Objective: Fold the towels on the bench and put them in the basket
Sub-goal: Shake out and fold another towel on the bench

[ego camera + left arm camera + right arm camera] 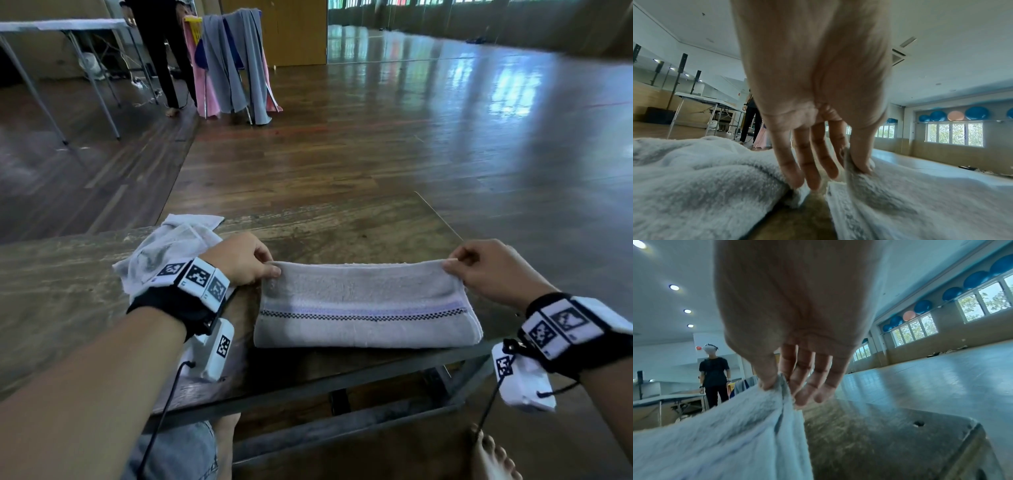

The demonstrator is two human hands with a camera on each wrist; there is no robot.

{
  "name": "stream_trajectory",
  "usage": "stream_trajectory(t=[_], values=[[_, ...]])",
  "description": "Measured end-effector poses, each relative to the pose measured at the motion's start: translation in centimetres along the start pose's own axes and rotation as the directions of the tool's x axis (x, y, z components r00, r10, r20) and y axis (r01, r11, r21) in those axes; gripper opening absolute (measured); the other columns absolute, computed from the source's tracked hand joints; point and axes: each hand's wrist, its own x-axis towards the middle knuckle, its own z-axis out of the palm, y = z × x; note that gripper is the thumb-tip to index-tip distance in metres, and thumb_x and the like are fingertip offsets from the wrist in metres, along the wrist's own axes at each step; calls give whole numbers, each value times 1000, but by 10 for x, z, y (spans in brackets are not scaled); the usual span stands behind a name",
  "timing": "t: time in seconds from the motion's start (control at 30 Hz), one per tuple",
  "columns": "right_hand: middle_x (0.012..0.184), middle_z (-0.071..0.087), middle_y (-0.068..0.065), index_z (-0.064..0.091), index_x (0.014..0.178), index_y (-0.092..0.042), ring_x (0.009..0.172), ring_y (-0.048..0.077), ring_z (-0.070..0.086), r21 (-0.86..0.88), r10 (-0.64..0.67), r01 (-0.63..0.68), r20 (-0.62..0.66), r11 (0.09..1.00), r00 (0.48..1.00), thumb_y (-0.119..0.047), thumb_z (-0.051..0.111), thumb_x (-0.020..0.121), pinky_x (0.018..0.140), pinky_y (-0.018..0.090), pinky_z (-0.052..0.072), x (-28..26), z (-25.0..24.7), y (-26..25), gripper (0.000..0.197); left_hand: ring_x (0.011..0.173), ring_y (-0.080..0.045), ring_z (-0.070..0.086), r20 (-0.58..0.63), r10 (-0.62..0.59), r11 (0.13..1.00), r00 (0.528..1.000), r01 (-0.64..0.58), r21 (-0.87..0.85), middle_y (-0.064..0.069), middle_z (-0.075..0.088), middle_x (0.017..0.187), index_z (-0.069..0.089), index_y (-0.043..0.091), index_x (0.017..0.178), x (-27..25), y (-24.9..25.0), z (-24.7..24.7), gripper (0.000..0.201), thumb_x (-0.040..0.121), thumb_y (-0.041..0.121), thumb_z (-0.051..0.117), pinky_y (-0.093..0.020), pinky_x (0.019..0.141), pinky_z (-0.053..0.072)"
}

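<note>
A grey towel (366,305) with a lilac and checked stripe lies folded lengthwise on the wooden bench (325,226). My left hand (270,269) pinches its far left corner between thumb and forefinger. My right hand (452,265) pinches the far right corner the same way. In the left wrist view the thumb (861,160) presses the towel edge (869,183). In the right wrist view my right hand (781,382) pinches the towel corner (764,402), which is lifted off the bench. A second, crumpled white towel (171,250) lies under my left wrist. No basket is in view.
The bench's metal frame (342,387) runs along its near edge, and the bench corner (966,426) lies just right of the towel. Beyond is wooden floor. A drying rack with grey and pink cloths (233,58), a folding table (61,27) and a standing person (714,374) are far left.
</note>
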Motion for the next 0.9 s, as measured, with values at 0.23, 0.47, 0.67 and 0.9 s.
stream_trajectory(t=[0.23, 0.47, 0.67, 0.9], values=[[89, 69, -6, 68, 84, -30, 88, 18, 63, -90, 71, -77, -68, 993, 995, -35, 69, 90, 92, 45, 51, 15, 23, 2, 8, 82, -18, 65, -161, 10, 998, 987, 2, 71, -5, 74, 85, 79, 10, 85, 17, -7, 21, 19, 83, 28, 77, -24, 69, 43], [117, 60, 8, 63, 129, -19, 108, 25, 58, -250, 102, -77, 92, 965, 991, -31, 66, 94, 98, 39, 47, 26, 35, 4, 36, 85, -18, 68, -89, -10, 996, 996, 18, 90, -1, 75, 84, 80, 10, 86, 24, -5, 30, 14, 82, 23, 79, -36, 80, 57], [94, 64, 1, 69, 89, -28, 88, 21, 60, -195, 54, -59, -33, 979, 998, -31, 75, 86, 82, 39, 53, 15, 17, -8, 7, 70, -13, 66, -189, 49, 995, 981, -33, 89, 3, 71, 70, 82, 12, 82, 18, 3, 19, 8, 76, 18, 82, -29, 67, 50], [66, 61, -18, 62, 90, -31, 65, 3, 64, 38, -113, 160, -551, 986, 827, -23, 72, 85, 84, 31, 49, 4, -16, -33, 13, 75, -15, 64, -696, 206, 955, 688, -298, -12, 0, 71, 85, 76, 14, 84, -2, 30, -14, 10, 78, 7, 78, -30, 71, 52]])
